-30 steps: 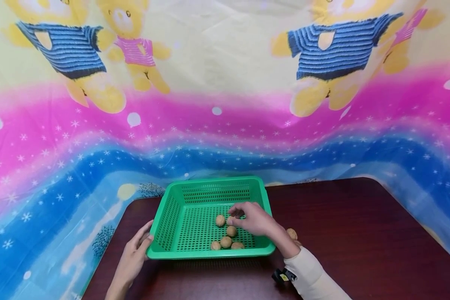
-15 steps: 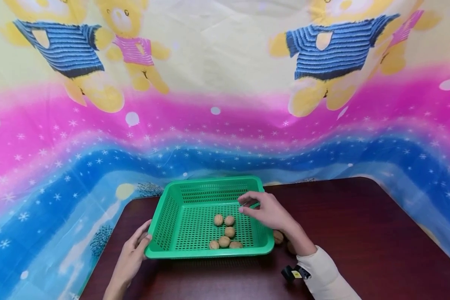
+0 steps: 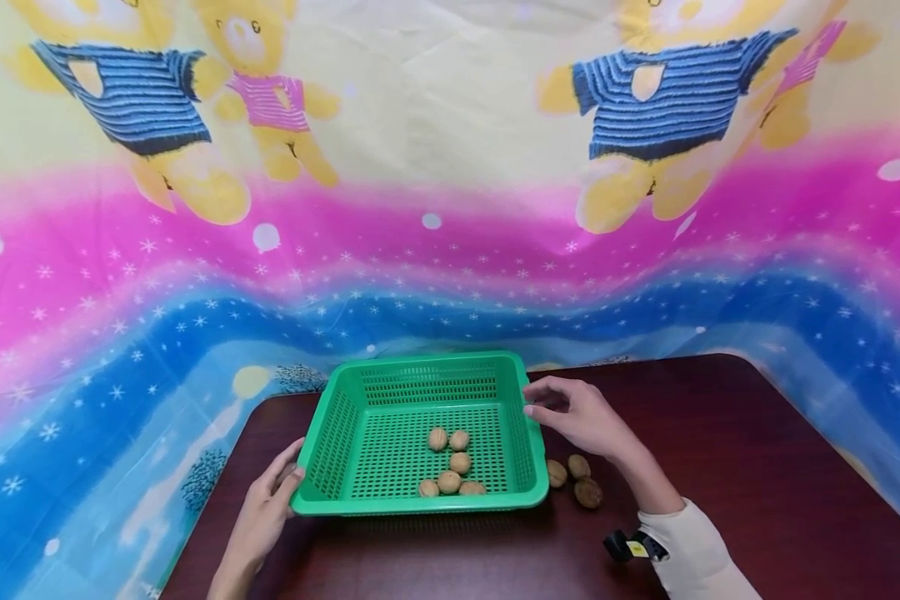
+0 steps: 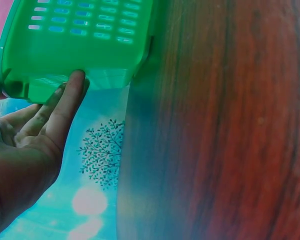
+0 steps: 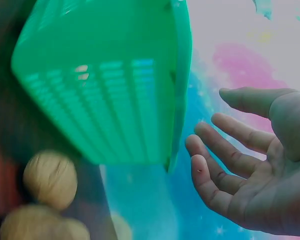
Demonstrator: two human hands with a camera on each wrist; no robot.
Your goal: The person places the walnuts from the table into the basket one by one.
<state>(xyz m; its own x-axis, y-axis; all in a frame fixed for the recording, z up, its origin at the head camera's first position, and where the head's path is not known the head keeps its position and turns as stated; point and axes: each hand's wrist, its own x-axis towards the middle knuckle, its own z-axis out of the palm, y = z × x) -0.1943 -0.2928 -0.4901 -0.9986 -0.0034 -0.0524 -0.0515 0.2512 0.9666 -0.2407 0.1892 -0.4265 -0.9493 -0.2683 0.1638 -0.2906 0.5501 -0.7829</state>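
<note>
A green plastic basket (image 3: pixel 420 504) with slotted walls stands on the table, several walnuts (image 3: pixel 448 482) on its floor. At its left side my left hand (image 3: pixel 264 508) holds the rim, thumb on the edge and fingers against the outer wall; in the left wrist view these fingers (image 4: pixel 70 102) lie under the rim. My right hand (image 3: pixel 581 417) is just outside the right wall, fingers loosely bent and holding nothing, with a gap to the basket in the right wrist view. Below it several more walnuts (image 3: pixel 587 492) lie on the table, close to the basket.
The dark reddish wooden table (image 3: pixel 690 442) runs out to the right and has rounded back corners. Behind it hangs a cloth (image 3: pixel 435 275) printed with bears and snowflakes. A black strap device (image 3: pixel 633 547) sits at the right wrist.
My right hand has moved right, from among the walnuts inside the basket to outside its right wall. Walnuts on the table came into view. The left hand stays at the rim.
</note>
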